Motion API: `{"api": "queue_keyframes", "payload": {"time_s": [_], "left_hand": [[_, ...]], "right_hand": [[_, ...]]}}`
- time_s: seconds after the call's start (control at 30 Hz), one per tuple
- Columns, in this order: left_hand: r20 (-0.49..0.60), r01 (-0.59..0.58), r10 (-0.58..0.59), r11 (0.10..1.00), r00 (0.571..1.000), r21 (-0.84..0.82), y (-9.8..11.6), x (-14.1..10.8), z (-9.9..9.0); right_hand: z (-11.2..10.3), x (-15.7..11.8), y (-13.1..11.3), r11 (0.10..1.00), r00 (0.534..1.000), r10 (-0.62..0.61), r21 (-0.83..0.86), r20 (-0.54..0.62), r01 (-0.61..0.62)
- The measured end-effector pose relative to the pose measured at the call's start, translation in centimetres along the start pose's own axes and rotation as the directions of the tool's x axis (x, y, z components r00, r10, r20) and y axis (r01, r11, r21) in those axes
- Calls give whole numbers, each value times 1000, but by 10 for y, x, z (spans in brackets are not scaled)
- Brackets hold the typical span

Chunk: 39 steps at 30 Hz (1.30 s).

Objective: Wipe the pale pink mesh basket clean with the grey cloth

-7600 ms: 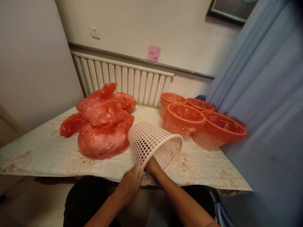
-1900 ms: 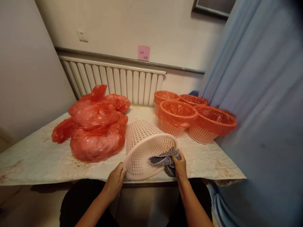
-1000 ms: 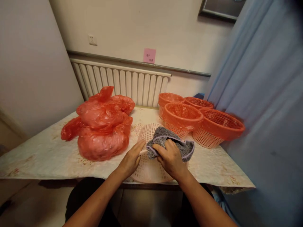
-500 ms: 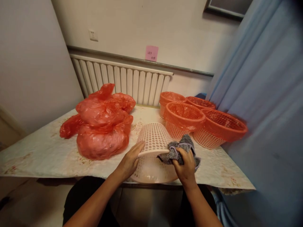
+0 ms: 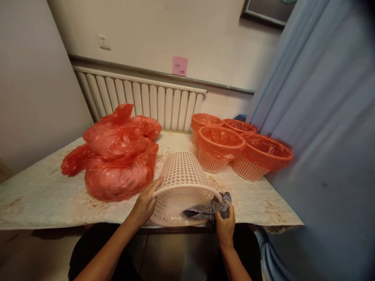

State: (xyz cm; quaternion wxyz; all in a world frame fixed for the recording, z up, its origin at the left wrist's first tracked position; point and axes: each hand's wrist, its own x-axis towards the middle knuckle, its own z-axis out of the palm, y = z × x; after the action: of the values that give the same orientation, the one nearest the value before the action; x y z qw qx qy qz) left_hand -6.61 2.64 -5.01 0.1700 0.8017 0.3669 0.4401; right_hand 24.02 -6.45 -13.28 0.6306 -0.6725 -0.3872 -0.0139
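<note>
A white perforated plastic basket point(image 5: 184, 171) lies on its side on the table, its wide mouth facing me. My left hand point(image 5: 145, 203) is closed on the left part of its rim, with the thumb on the near side. My right hand point(image 5: 225, 226) grips a grey cloth point(image 5: 202, 210) with pale purple edging at the right of the rim. Part of that cloth wraps over the rim, and a loose end hangs across the basket's opening. The fingertips of my right hand are partly hidden by the cloth.
Several baskets lined with red bags point(image 5: 221, 142) stand at the back right, beside a blue curtain point(image 5: 310, 117). Full red plastic bags point(image 5: 120, 175) are heaped on the left of the cloth-covered table point(image 5: 38, 195). Behind it is a white radiator point(image 5: 146, 93).
My right hand has moved the grey cloth down along the basket's rim to its lower right. The basket's mouth has turned more toward me, and the view has shifted slightly right.
</note>
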Motion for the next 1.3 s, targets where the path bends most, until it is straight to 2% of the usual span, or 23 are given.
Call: {"api": "queue_keyframes", "payload": {"time_s": [0.13, 0.2, 0.27, 0.33, 0.4, 0.5, 0.57, 0.63, 0.73, 0.83, 0.9, 0.97, 1.07, 1.13, 1.2, 1.3], "left_hand": [[-48, 164, -166, 986, 985, -38, -15, -11, -8], [-58, 228, -229, 973, 972, -30, -22, -15, -12], [-67, 253, -252, 967, 965, 10, -23, -15, -15], [-90, 216, -210, 974, 974, 65, -15, -9, -18], [-101, 124, -112, 985, 989, 120, 0, 1, -21], [-9, -29, 32, 982, 999, 188, 23, 19, -27], [71, -92, 80, 975, 994, 202, 32, 28, -31], [109, -119, 98, 973, 989, 198, 34, 33, -33], [124, -131, 109, 973, 986, 189, 28, 33, -32], [131, -151, 128, 970, 983, 189, 23, 28, -32], [129, -161, 138, 969, 982, 188, 21, 24, -32], [121, -160, 140, 970, 983, 183, 20, 21, -34], [111, -149, 130, 972, 985, 179, 17, 18, -37], [101, -147, 130, 972, 986, 184, 14, 16, -37], [92, -152, 137, 969, 986, 195, 12, 13, -37], [71, -156, 144, 967, 987, 202, 9, 10, -37]], "right_hand": [[3, 9, -21, 1000, 998, -2, -17, 70, 3], [7, 23, -43, 995, 990, -98, -22, 103, 101], [12, 40, -70, 959, 950, -278, -17, 143, 283], [16, 54, -99, 871, 850, -479, -2, 220, 492], [21, 63, -129, 758, 710, -622, 26, 330, 652], [28, 68, -167, 620, 519, -696, 51, 497, 783], [33, 69, -184, 582, 450, -685, 58, 573, 811], [38, 69, -191, 590, 431, -672, 84, 603, 803], [43, 68, -184, 633, 465, -673, 124, 574, 764], [44, 64, -163, 661, 530, -689, 130, 494, 739], [44, 59, -144, 697, 599, -683, 124, 418, 707], [42, 54, -123, 770, 703, -624, 114, 342, 628], [42, 43, -88, 909, 879, -416, 92, 234, 406], [43, 31, -64, 973, 960, -228, 73, 164, 219], [44, 17, -42, 997, 991, -46, 60, 124, 39], [47, -6, -14, 982, 976, 163, 68, 146, -175]]}}
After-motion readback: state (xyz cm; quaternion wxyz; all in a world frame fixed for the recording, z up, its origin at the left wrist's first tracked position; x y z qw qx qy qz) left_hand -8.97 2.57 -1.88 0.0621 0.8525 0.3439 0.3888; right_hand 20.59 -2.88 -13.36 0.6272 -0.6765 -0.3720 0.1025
